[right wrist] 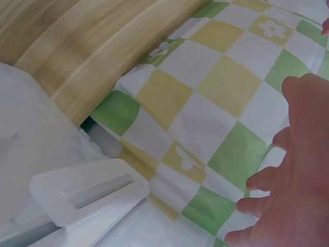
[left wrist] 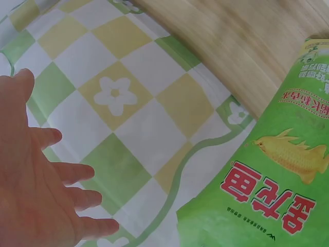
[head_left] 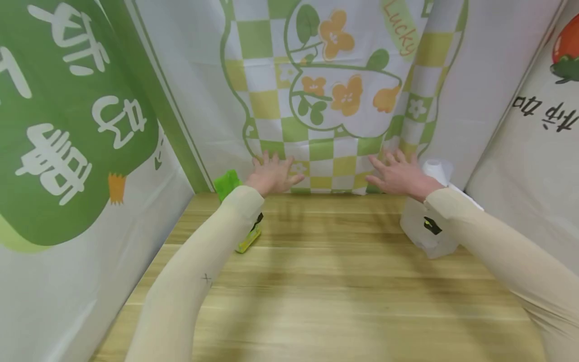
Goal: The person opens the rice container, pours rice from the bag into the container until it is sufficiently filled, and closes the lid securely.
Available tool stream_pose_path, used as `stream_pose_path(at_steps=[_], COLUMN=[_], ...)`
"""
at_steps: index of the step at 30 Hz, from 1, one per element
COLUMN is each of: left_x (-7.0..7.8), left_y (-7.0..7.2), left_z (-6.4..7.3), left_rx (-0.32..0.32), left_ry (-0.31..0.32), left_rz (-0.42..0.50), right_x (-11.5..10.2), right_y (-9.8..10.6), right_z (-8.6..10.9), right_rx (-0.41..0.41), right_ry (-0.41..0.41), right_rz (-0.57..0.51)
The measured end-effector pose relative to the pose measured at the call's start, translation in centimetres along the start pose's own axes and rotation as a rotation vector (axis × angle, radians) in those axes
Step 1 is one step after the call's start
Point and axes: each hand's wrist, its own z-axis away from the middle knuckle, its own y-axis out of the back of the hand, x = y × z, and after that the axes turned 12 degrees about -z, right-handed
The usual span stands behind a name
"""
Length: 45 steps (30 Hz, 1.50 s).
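Note:
My left hand point(head_left: 271, 175) is held out over the far edge of the table with its fingers spread, holding nothing. Beside its wrist stands a green bag point(left wrist: 272, 170) with a golden fish and red characters, partly hidden by my sleeve in the head view. My right hand point(head_left: 400, 173) reaches out the same way, fingers apart and nothing in its grasp. Close to that wrist is a whitish translucent container point(head_left: 425, 231) with a white handle-like part point(right wrist: 92, 190), partly covered by the forearm. Both hands overlap the checkered cloth point(head_left: 321, 151) in the head view.
The wooden table point(head_left: 325, 291) spreads out below my arms. Behind it hangs the green, yellow and white cloth. A white cloth wall with a green printed panel point(head_left: 77, 211) closes off the left side, and another printed white sheet point(head_left: 529, 151) the right.

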Motion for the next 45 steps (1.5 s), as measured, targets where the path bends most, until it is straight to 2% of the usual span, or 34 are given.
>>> stream_pose_path(at_steps=[12,21,27,32,37,45], left_x=[0.2,2.0,3.2,3.9,4.7,5.8], left_y=[-0.6,0.1,-0.2,-1.1,-2.2,-3.8], left_z=[0.2,0.0,0.7,1.1,1.4,2.1], left_rx=[0.057,0.116,0.119,0.12,0.107,0.121], left_ry=[0.0,-0.071,-0.086,-0.111,-0.125,-0.162], left_rz=[-0.02,-0.087,-0.018,0.044,0.139,0.226], right_x=[0.1,1.1,2.5,3.9,5.1,6.0], right_y=[0.8,2.3,2.0,1.3,0.5,-0.8], right_z=[2.2,4.7,6.5,7.5,8.4,9.4], right_rx=[0.062,0.236,0.329,0.387,0.399,0.375], right_ry=[0.037,0.084,0.094,0.112,0.081,0.035], right_rz=[-0.045,-0.141,-0.238,-0.241,-0.26,-0.302])
